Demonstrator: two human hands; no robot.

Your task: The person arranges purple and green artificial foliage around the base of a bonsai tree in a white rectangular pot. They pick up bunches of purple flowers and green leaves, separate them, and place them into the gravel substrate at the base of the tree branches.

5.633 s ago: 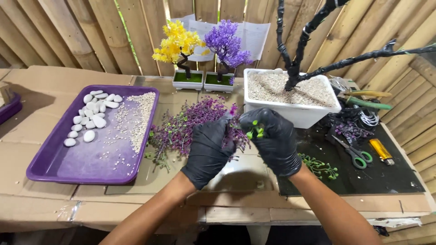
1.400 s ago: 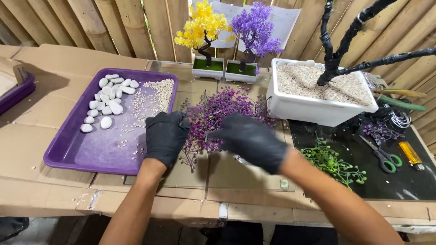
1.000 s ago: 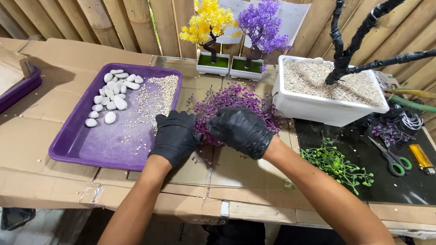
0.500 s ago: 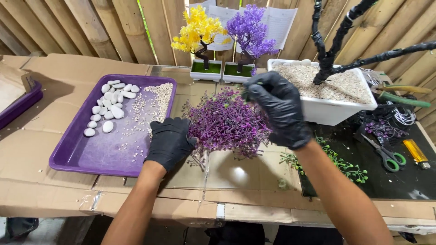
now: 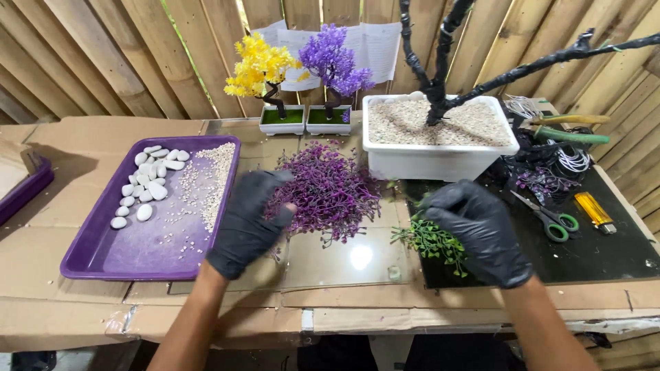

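Head view: I see left hand [image 5: 246,223] gripping purple foliage [image 5: 323,189] mid-desk; right hand [image 5: 481,230] pinched over green sprigs [image 5: 432,240]. Tree [image 5: 440,65] in white planter [image 5: 440,148] bare, so foliage fitting looks barely started.

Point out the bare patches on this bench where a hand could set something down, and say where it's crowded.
Free: the near half of the purple tray, below the white pebbles; the glossy patch between the left hand and right hand; the black mat near the scissors. Crowded: around the purple foliage, white planter and wire pile.
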